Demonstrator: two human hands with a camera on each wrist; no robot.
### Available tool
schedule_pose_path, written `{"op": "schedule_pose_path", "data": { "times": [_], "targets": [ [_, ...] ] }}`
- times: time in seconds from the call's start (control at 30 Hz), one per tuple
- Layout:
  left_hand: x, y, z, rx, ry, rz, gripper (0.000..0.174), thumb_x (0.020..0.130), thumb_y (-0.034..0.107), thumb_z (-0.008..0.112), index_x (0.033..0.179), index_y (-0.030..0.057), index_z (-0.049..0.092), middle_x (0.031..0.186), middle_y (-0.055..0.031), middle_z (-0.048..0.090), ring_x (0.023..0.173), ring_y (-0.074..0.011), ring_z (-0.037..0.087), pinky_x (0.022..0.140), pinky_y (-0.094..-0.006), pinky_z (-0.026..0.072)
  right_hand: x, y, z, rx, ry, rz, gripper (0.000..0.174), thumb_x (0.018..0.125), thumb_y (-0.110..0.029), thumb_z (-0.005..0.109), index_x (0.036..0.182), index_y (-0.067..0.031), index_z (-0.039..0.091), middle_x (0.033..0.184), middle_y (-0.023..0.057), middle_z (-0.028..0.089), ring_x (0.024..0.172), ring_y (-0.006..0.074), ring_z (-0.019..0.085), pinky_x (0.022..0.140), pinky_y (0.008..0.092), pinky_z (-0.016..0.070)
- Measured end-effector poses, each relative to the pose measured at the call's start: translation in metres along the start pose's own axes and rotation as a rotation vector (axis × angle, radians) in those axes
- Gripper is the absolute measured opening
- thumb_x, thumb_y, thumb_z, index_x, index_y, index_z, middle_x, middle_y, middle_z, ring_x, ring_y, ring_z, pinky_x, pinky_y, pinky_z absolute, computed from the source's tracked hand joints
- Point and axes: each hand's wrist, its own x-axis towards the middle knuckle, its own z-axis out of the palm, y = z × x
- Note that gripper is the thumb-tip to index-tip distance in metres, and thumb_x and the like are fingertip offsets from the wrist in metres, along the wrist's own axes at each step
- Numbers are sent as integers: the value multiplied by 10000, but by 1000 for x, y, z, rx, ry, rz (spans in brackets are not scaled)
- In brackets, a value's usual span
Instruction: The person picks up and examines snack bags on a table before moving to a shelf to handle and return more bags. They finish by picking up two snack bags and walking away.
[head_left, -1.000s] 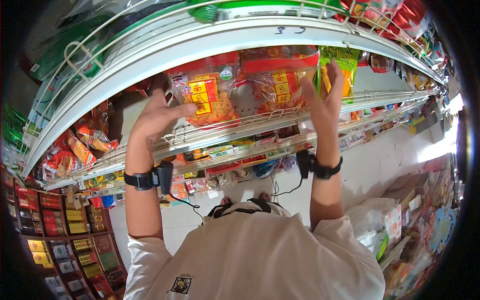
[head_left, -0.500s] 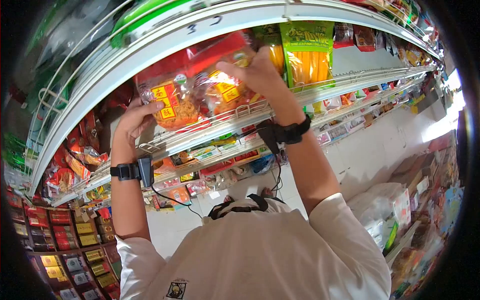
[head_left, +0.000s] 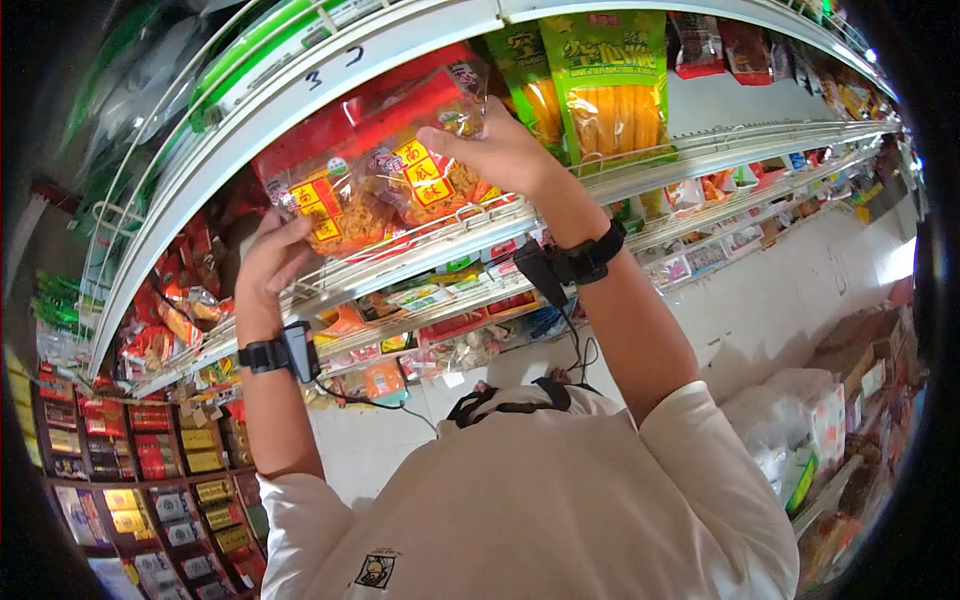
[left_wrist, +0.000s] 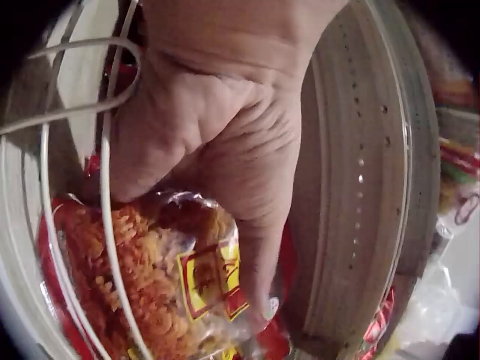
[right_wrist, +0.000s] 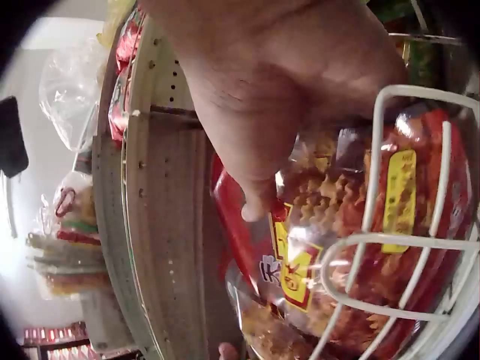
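Two clear snack bags with red tops, yellow-and-red labels and orange crispy pieces stand side by side on the wire-fronted shelf. My left hand point(head_left: 268, 262) holds the outer side of the left snack bag point(head_left: 350, 215), thumb over its front. In the left wrist view its thumb point(left_wrist: 261, 277) lies along the bag by the label. My right hand point(head_left: 508, 158) grips the right snack bag point(head_left: 455, 190) at its right side, fingers hidden behind. The right wrist view shows that thumb point(right_wrist: 256, 202) on the bag's front. The two bags overlap each other.
Green packs point(head_left: 612, 100) of yellow sticks stand right of my right hand. A wire rail point(head_left: 480, 212) runs along the shelf front. The upper shelf's edge point(head_left: 420, 50) overhangs the bags. Orange-red packets point(head_left: 185, 320) lie at the left. Lower shelves hold more goods.
My right hand has moved left to the right snack bag, which now sits tilted against the left one. My left hand remains at the left bag. The head view has shifted.
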Motion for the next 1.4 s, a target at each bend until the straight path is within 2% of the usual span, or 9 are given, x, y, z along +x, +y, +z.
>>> {"op": "schedule_pose_path", "data": {
  "times": [0.23,0.37,0.43,0.5,0.63,0.73,1.2,1.37,1.4],
  "targets": [
    [-25,8,14,167,255,54,727,890,28,730,1513,15,356,1416,-151,557,1271,-241,563,1103,-357,429,-42,-31,-21,-22,-106,-14,579,954,-400,724,1341,5,577,1218,142,689,1157,182,615,998,342,480],
    [-88,10,73,506,674,577,623,1004,86,609,1554,-6,330,1443,-162,548,1335,-234,531,1124,-358,421,-116,-41,-48,-138,329,-226,288,916,-194,767,1131,-11,709,949,173,749,790,207,729,711,309,566],
    [-129,-22,87,451,770,552,448,1040,111,566,1453,-37,476,1303,-139,658,1142,-176,650,951,-289,526,-158,-14,-70,-433,245,-293,166,938,-161,751,943,6,758,747,59,721,624,56,628,509,258,455],
    [-177,-73,85,632,706,378,195,1037,123,583,1063,-43,682,838,-127,731,478,-70,548,453,-203,421,-191,18,-82,-326,216,95,222,932,-121,739,758,15,712,593,21,627,532,58,548,494,259,426],
    [-218,-183,101,156,816,-56,443,1046,345,600,709,58,601,536,-8,520,366,-60,395,349,-227,260,-197,45,-133,-375,570,-73,146,891,-115,761,959,-1,702,741,88,671,639,136,605,610,291,481],
    [-213,-207,120,-144,762,-218,571,1048,478,544,606,119,509,496,38,395,366,-72,286,366,-247,208,-105,-9,-179,-557,622,-379,633,833,-153,850,1336,16,504,1190,118,590,1043,177,573,867,335,524],
    [-229,-242,129,175,117,-346,241,1069,213,553,991,30,689,594,-6,548,506,-86,505,478,-248,402,9,7,-124,-582,388,123,1020,723,-263,931,1447,138,335,1472,289,475,1292,330,564,1031,410,516],
    [-264,-251,105,179,205,-214,157,1028,107,604,1069,-3,708,797,-90,720,546,-119,597,544,-267,521,-50,-1,-125,-396,836,-510,499,887,-195,787,1302,17,607,1256,181,637,1098,242,661,774,314,587],
    [-272,-254,93,271,209,-281,168,1023,128,618,1040,-6,717,826,-101,731,543,-116,601,526,-264,519,-86,-10,-132,-310,745,-270,361,905,-162,756,1204,16,657,1055,132,658,937,209,665,695,293,548]
  ]
}}
